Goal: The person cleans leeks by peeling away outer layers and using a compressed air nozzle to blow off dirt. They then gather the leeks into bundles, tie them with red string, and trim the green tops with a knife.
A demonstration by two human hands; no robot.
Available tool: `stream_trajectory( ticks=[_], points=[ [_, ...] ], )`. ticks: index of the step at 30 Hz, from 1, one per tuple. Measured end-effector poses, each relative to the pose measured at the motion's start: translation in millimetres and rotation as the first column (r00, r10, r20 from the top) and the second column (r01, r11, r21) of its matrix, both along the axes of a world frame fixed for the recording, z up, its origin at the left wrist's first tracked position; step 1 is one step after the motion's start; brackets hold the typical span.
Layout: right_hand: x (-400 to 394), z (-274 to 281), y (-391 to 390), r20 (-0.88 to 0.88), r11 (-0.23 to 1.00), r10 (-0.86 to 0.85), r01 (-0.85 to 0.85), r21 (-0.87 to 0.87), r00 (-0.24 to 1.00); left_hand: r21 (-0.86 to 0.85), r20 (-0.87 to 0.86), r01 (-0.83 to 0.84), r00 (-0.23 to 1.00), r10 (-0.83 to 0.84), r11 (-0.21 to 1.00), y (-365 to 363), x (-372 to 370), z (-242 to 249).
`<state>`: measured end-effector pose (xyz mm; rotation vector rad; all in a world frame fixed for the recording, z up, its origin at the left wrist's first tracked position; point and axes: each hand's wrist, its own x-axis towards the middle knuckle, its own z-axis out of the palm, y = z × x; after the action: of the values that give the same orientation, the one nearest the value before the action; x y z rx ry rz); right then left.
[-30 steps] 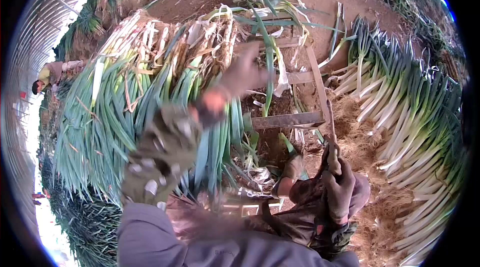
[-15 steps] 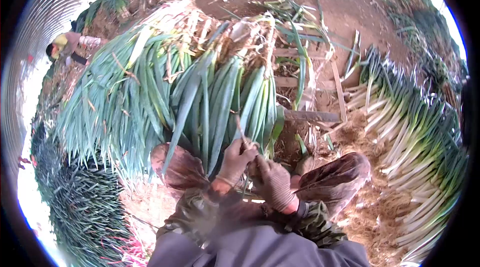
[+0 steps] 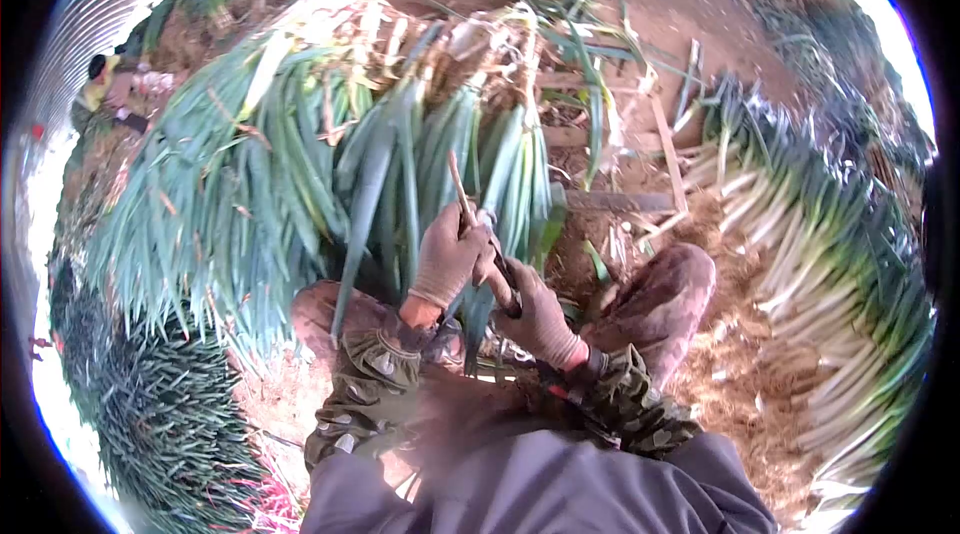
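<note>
Both my hands wear knitted work gloves and come together above my lap. My left hand (image 3: pixel 446 259) is closed around a thin brown stick-like piece (image 3: pixel 456 179) that pokes up past the fingers. Just to its right and lower, my right hand (image 3: pixel 542 319) is closed on a narrow dark thing (image 3: pixel 508 286) that slants between the hands. Its kind is hard to make out, and the gloves cover part of it. Right in front of the hands hang the long green leaves of a heap of leeks or large green onions (image 3: pixel 270 164), roots at the far end.
The heap rests on a wooden frame (image 3: pixel 620 202). Peeled white-stemmed stalks (image 3: pixel 800 274) lie in a long row at right, beside root scraps (image 3: pixel 735 334). More dark green bundles (image 3: pixel 160 414) stand at lower left. Another person (image 3: pixel 108 94) is at far left. My bent knees flank the hands.
My hands have moved forward, away from my body, and slightly apart, showing more of the dark thing between them. The view has shifted a little, and the person at far left has shifted posture.
</note>
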<state>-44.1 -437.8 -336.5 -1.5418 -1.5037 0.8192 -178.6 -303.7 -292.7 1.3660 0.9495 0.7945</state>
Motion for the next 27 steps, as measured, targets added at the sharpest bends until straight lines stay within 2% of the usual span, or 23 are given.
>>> stream_trajectory(
  ticks=[1,2,3,4,5,6,7,8,9,10,11,12,13,14,15,17,18,19,21,22,25,26,27],
  points=[
    [5.0,-7.0,2.3,0.006,0.998,-0.056,0.056,0.038,0.998,0.14,-0.06,0.003,0.998,0.005,0.99,-1.6,12.1,3.0],
    [14.6,-9.8,2.4,-0.115,0.998,-0.048,0.052,0.037,0.992,0.103,-0.061,0.051,0.997,-0.045,0.993,1.9,22.7,-1.9],
    [23.3,1.6,4.3,-0.207,0.996,-0.06,0.046,-0.071,0.977,0.072,-0.06,0.092,0.994,-0.088,0.993,7.8,31.8,-5.5],
    [31.9,0.1,7.0,-0.369,0.993,-0.099,0.067,-0.098,0.924,0.186,-0.128,0.138,0.985,-0.115,0.973,12.0,39.1,5.1],
    [41.0,-2.0,9.6,-0.52,0.988,-0.139,0.085,-0.125,0.843,0.237,-0.096,0.132,0.989,-0.112,0.963,23.7,48.2,-17.5],
    [49.8,-16.0,13.0,-0.6,0.968,-0.251,0.191,-0.164,0.76,0.397,-0.256,0.107,0.967,-0.002,0.912,32.2,57.6,-22.6],
    [64.8,-4.2,17.9,-0.644,0.94,-0.337,0.21,-0.268,0.687,0.543,-0.389,0.112,0.912,0.13,0.832,40.0,66.2,-28.1],
    [75.3,-0.6,21.6,-0.621,0.932,-0.362,0.269,-0.242,0.695,0.595,-0.454,0.141,0.871,0.186,0.791,51.7,73.3,-43.1],
    [84.7,-0.3,25.0,-0.598,0.921,-0.385,0.327,-0.209,0.703,0.542,-0.567,0.22,0.808,0.159,0.811,60.2,80.3,-47.8],
    [94.7,-12.8,29.2,-0.41,0.931,-0.35,0.36,-0.056,0.842,0.527,-0.707,0.348,0.686,0.173,0.776,67.5,88.8,-53.7],
    [102.5,-15.4,27.7,-0.365,0.941,-0.338,0.297,-0.165,0.868,0.486,-0.818,0.466,0.539,0.198,0.739,73.0,98.9,-59.0],
    [102.4,-3.9,28.6,-0.305,0.959,-0.27,0.226,-0.17,0.913,0.463,-0.855,0.469,0.459,0.241,0.752,76.0,112.5,-55.5],
    [100.3,12.6,29.8,-0.242,0.971,-0.198,0.157,-0.179,0.95,0.567,-0.812,0.456,0.45,0.372,0.686,80.4,123.3,-55.4],
    [100.3,18.6,29.8,-0.008,0.983,-0.157,0.155,-0.101,0.988,0.573,-0.814,0.457,0.412,0.409,0.68,89.0,131.8,-54.8],
    [99.0,15.5,32.4,-0.061,0.98,-0.184,0.179,-0.081,0.981,0.574,-0.817,0.459,0.37,0.442,0.678,98.0,139.6,-55.4],
    [103.3,11.4,41.1,-0.247,0.942,-0.28,0.216,-0.257,0.928,0.546,-0.838,0.469,0.306,0.452,0.694,111.7,144.1,-70.7],
    [105.4,25.6,49.1,-0.125,0.918,-0.289,0.237,-0.318,0.949,0.541,-0.84,0.488,0.269,0.471,0.685,112.3,148.5,-71.5],
    [107.3,19.5,51.0,-0.104,0.923,-0.275,0.231,-0.308,0.956,0.537,-0.838,0.508,0.231,0.494,0.673,113.2,154.9,-73.1],
    [109.5,-0.6,56.8,-0.066,0.933,-0.249,0.221,-0.283,0.966,0.717,-0.645,0.472,0.169,0.746,0.513,119.6,172.0,-101.3],
    [108.8,-7.0,56.7,-0.065,0.943,-0.268,0.248,-0.224,0.961,0.699,-0.679,0.476,0.208,0.704,0.533,115.9,174.1,-107.1],
    [117.8,-20.8,52.7,-0.078,0.927,-0.349,0.332,-0.176,0.934,0.616,-0.781,0.417,0.207,0.59,0.669,119.4,182.6,-110.9],
    [123.0,-21.8,50.6,0.025,0.932,-0.319,0.319,-0.17,0.947,0.584,-0.81,0.37,0.329,0.486,0.723,116.2,184.3,-110.6],
    [126.0,-18.1,47.7,0.017,0.94,-0.311,0.31,-0.143,0.95,0.539,-0.812,0.331,0.448,0.374,0.774,105.2,183.4,-87.9]
  ],
)
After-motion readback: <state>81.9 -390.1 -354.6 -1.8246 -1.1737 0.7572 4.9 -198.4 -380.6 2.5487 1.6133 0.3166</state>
